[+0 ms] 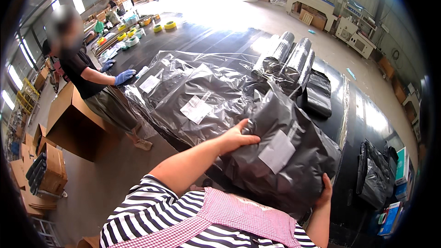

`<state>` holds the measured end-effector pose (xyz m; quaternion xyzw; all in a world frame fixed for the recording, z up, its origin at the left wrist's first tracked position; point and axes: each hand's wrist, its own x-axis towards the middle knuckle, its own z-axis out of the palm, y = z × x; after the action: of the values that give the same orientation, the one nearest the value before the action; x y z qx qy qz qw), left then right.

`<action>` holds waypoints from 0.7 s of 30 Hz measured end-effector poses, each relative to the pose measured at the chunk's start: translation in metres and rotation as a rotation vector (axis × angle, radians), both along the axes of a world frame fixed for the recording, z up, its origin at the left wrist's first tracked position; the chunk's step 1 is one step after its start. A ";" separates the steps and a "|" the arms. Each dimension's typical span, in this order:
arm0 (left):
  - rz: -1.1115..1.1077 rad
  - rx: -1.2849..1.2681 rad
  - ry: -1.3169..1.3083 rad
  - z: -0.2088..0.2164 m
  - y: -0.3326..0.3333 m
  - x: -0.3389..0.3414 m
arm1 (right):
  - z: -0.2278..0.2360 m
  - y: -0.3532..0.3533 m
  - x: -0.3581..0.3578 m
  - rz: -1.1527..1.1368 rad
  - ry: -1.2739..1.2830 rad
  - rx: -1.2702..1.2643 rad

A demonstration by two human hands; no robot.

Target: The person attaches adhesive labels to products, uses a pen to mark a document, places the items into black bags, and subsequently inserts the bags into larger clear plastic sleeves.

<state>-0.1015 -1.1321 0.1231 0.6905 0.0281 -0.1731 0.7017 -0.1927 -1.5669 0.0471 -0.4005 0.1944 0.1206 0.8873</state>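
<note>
A large black plastic bag (294, 156) with a pale paper label (277, 151) is held up before me at the table's near edge. My left hand (240, 138) grips its left side, thumb on top and fingers partly hidden beneath. Low on its right side, my right hand (325, 190) clasps the edge, its fingers partly out of sight. Just beyond the bag lies a wide sheet of clear plastic film (183, 69) over black bags, with two more labels (196, 109) showing. Several rolls of black film (294, 59) lie behind, beside a folded black bag (319, 94).
Across the black table (220, 34), a person with blue gloves (124, 77) touches the film's left end. A big open cardboard box (76, 119) stands on the floor there. Yellow tape rolls (170, 25) sit at the far left; folded black plastic (374, 174) and small boxes (402, 165) lie right.
</note>
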 end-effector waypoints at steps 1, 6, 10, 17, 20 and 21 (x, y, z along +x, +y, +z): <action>-0.009 -0.086 -0.034 0.004 -0.008 -0.010 | 0.000 -0.017 -0.005 -0.034 -0.043 -0.048; -0.118 -0.139 -0.240 0.035 -0.027 -0.037 | 0.067 -0.023 -0.034 -0.041 -0.270 -0.070; -0.075 0.115 -0.296 0.100 0.024 -0.024 | 0.074 0.012 -0.011 -0.080 -0.321 -0.060; 0.171 0.058 -0.141 0.147 0.202 0.020 | 0.050 0.197 0.088 0.001 -0.139 -0.080; 0.217 0.713 -0.065 0.068 0.281 0.054 | -0.024 0.258 0.121 0.071 -0.071 -0.524; 0.023 0.616 0.040 0.057 0.283 0.053 | -0.008 0.270 0.115 0.089 -0.011 -0.613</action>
<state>-0.0487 -0.8495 0.1801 0.8668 0.1009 -0.1620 0.4608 -0.0781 -1.2968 0.0390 -0.6581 0.1990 0.0928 0.7202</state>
